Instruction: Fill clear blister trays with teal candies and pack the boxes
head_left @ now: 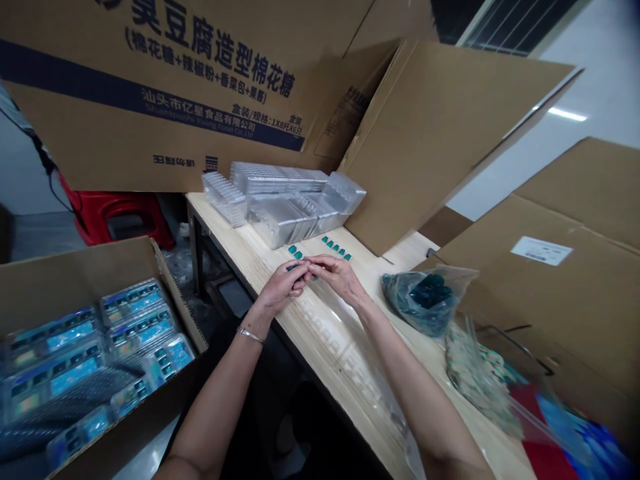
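Hands meet at the middle of the frame, just below seven loose green pieces on a table.

Five green pieces form a slanted row right of centre, and two more lie just above the fingers; others may be hidden. Left hand and right hand are nearly closed, fingertips pinched together; what they grip, if anything, cannot be told. One clear bag at centre right holds dark green pieces; one open cardboard box, lower left, holds several blue packs, overlapping too much to count.
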Motion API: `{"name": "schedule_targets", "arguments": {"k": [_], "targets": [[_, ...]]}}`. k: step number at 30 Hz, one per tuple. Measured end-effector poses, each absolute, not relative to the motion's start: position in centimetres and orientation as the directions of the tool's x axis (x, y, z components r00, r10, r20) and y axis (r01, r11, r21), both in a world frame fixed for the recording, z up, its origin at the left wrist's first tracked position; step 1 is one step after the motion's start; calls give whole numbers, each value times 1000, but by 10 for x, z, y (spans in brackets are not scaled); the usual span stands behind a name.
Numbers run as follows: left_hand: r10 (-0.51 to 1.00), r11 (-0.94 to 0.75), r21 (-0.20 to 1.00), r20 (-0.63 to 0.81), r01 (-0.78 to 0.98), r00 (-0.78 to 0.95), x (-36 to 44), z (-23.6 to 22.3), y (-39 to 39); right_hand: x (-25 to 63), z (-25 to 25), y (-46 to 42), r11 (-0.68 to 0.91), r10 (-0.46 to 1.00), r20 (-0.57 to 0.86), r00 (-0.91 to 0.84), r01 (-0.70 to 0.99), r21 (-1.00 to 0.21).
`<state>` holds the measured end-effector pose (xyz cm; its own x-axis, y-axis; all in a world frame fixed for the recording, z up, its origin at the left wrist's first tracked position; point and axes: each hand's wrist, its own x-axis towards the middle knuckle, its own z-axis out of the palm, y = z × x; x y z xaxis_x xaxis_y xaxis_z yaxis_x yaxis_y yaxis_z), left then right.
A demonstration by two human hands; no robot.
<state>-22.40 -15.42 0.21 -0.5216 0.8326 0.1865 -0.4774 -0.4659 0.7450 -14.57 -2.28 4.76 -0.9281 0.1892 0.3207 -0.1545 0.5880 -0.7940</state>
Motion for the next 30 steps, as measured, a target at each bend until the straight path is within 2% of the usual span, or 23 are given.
{"name": "schedule_targets", "arguments": {"k": [3, 8, 12, 18, 22, 25, 30], "targets": [[879, -433, 693, 183, -576, -441, -220, 5, -155, -143, 47, -25, 554, 282, 342, -896, -139, -821], [895, -426, 552, 139, -717, -425, -218, 8, -150, -136, 48, -22, 637, 393, 505, -768, -169, -752], [885, -451, 413, 88, -791, -458, -223, 7, -145, -124, 53, -28, 608, 465, 447, -764, -92, -789], [889, -441, 313, 28, -841, -456, -223, 8, -146, -113, 55, -42, 540, 466, 401, -789, -106, -835], [890, -446, 309, 50, -840, -454, -222, 10, -146, -120, 51, -39, 510, 456, 386, -802, -120, -852], [883, -459, 321, 67, -828, -464, -227, 12, -142, -119, 48, -35, 428, 447, 338, -828, -134, -894], [871, -440, 366, -47, -820, -488, -212, 20, -153, -51, 56, -39, 230, 623, 211, -753, -82, -970]]}}
